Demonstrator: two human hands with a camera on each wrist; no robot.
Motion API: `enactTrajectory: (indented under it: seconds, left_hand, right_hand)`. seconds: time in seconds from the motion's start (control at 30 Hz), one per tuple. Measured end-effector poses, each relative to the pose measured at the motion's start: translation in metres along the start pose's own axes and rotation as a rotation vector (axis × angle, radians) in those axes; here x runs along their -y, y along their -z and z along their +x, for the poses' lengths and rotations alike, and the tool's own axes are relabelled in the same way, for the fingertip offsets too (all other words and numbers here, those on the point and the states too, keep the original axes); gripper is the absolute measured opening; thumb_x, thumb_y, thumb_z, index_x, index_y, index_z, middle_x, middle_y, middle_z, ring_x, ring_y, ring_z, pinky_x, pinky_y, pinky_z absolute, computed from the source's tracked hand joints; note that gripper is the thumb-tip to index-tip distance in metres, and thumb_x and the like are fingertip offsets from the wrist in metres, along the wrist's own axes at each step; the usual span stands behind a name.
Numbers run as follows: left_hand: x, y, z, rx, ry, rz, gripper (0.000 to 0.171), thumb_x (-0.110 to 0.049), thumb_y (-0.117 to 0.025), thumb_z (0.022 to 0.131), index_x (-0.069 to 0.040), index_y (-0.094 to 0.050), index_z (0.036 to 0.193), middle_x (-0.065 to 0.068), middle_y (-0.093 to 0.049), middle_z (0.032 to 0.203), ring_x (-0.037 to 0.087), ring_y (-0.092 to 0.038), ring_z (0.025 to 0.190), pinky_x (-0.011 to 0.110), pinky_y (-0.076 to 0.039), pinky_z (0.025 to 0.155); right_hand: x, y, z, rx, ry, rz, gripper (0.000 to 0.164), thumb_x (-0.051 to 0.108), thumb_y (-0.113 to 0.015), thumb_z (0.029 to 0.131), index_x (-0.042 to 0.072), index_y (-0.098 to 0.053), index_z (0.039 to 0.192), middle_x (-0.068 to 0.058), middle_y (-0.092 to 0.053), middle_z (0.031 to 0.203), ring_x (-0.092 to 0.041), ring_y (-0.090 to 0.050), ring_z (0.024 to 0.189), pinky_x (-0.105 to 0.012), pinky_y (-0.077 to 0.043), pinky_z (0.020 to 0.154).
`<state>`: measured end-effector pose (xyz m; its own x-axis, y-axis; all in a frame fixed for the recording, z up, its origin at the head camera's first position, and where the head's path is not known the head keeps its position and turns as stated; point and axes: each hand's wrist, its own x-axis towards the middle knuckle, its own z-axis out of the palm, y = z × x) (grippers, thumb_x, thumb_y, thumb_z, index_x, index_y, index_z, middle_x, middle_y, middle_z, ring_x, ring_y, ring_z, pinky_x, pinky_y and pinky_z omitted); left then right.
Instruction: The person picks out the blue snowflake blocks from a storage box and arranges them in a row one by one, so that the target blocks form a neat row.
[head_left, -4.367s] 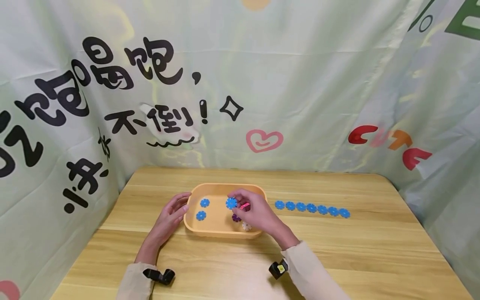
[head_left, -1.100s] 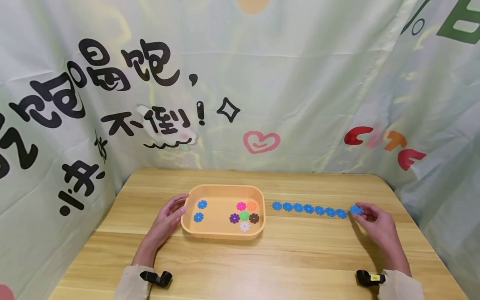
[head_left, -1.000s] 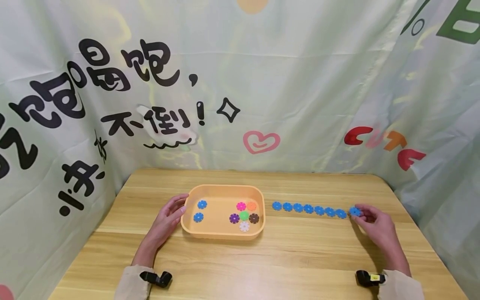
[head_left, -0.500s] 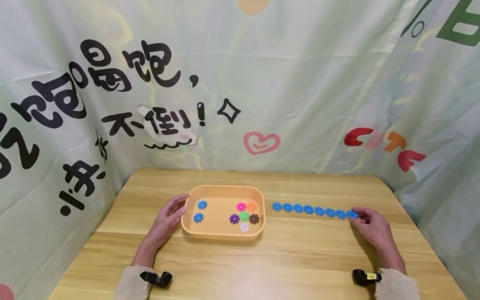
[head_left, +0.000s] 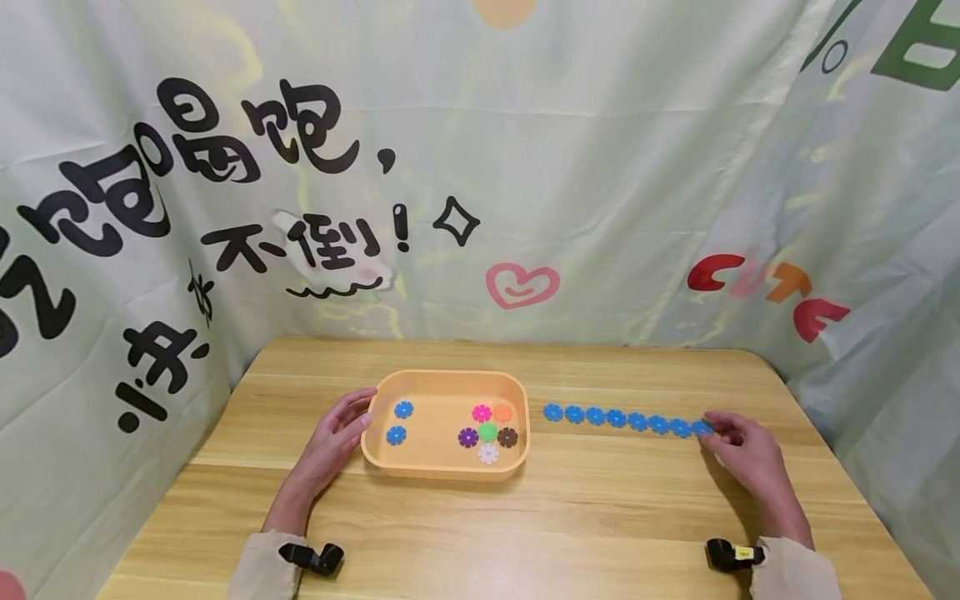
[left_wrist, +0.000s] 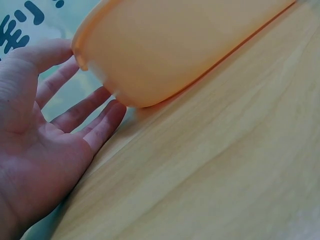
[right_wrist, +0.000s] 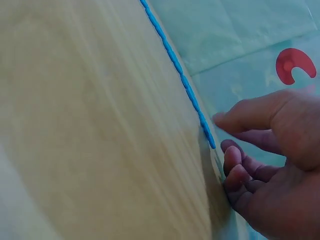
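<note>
Blue notched snowflake discs lie in a row on the table, right of an orange tray. My right hand is at the row's right end, beside the last disc. In the right wrist view the row shows edge-on as a blue strip; the thumb and fingers stand apart around its end, with a gap visible. My left hand rests against the tray's left end. In the left wrist view its fingertips touch the outer wall and the thumb meets the rim.
In the tray, two blue discs lie at the left. A cluster at the right has pink, orange, purple, green, brown and white discs. A printed curtain hangs behind the wooden table.
My right hand has carried a blue disc from the tray to the row's right end, lowered it against its neighbour and parted its fingers from it. The left hand stays at the tray.
</note>
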<state>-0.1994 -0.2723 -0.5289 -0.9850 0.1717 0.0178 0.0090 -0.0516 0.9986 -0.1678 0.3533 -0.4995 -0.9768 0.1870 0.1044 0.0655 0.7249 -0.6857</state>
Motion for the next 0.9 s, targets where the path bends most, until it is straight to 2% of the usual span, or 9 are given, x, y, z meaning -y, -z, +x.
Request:
enactTrajectory:
  seconds: [0.13,0.27,0.4,0.5,0.53,0.63,0.9]
  left_hand:
    - [0.0,-0.001,0.0,0.003,0.002,-0.001,0.049,-0.017,-0.058,0.106,-0.008,-0.043,0.152,0.016,-0.039,0.155,0.017,-0.05,0.132,0.029,-0.051,0.101]
    - [0.0,-0.001,0.0,0.001,0.005,0.003,0.05,-0.018,-0.058,0.106,-0.008,-0.043,0.152,0.016,-0.039,0.155,0.018,-0.05,0.133,0.028,-0.051,0.101]
    - [0.001,0.0,0.0,-0.008,0.008,0.015,0.05,-0.019,-0.059,0.106,-0.009,-0.043,0.152,0.016,-0.04,0.155,0.018,-0.049,0.133,0.027,-0.051,0.1]
    - [0.002,0.001,-0.001,-0.012,0.016,0.019,0.05,-0.019,-0.058,0.106,-0.009,-0.043,0.152,0.016,-0.04,0.155,0.018,-0.049,0.133,0.027,-0.051,0.1]
    - [0.003,0.002,-0.002,-0.015,0.018,0.023,0.05,-0.02,-0.058,0.106,-0.01,-0.043,0.152,0.016,-0.04,0.155,0.018,-0.049,0.133,0.027,-0.051,0.1]
    - [0.004,0.002,-0.003,-0.018,0.025,0.02,0.05,-0.021,-0.058,0.106,-0.01,-0.043,0.152,0.016,-0.04,0.155,0.017,-0.05,0.133,0.027,-0.051,0.1]
    - [0.001,0.001,0.0,-0.013,0.006,0.017,0.051,-0.021,-0.06,0.105,-0.011,-0.044,0.152,0.016,-0.04,0.156,0.019,-0.049,0.135,0.028,-0.051,0.1]
  right_hand:
    - [0.007,0.004,-0.003,0.001,-0.017,0.089,0.044,0.022,-0.064,0.102,-0.006,-0.059,0.135,-0.025,-0.058,0.122,-0.001,-0.05,0.083,-0.021,-0.05,0.06]
    - [0.025,0.009,-0.004,-0.019,0.042,0.149,0.044,0.025,-0.064,0.103,-0.003,-0.059,0.136,-0.022,-0.059,0.125,0.006,-0.05,0.087,-0.017,-0.051,0.066]
    - [0.048,0.01,-0.005,-0.057,0.133,0.193,0.042,0.023,-0.068,0.101,-0.003,-0.062,0.134,-0.001,-0.066,0.116,0.006,-0.053,0.093,-0.009,-0.048,0.073]
    - [0.064,0.006,-0.006,-0.055,0.193,0.247,0.04,0.018,-0.069,0.1,-0.002,-0.062,0.133,0.018,-0.063,0.111,0.003,-0.056,0.095,-0.008,-0.048,0.076]
    - [0.069,0.004,-0.007,-0.052,0.211,0.258,0.039,0.017,-0.069,0.1,-0.002,-0.062,0.134,0.021,-0.062,0.112,0.002,-0.057,0.096,-0.008,-0.048,0.076]
    - [0.083,-0.003,-0.009,-0.042,0.249,0.292,0.038,0.016,-0.068,0.1,0.001,-0.062,0.134,0.02,-0.062,0.113,-0.001,-0.058,0.098,-0.008,-0.049,0.078]
    - [0.115,-0.025,-0.014,0.016,0.313,0.356,0.035,0.014,-0.068,0.101,0.003,-0.063,0.134,0.002,-0.064,0.118,-0.006,-0.06,0.1,-0.011,-0.051,0.082]
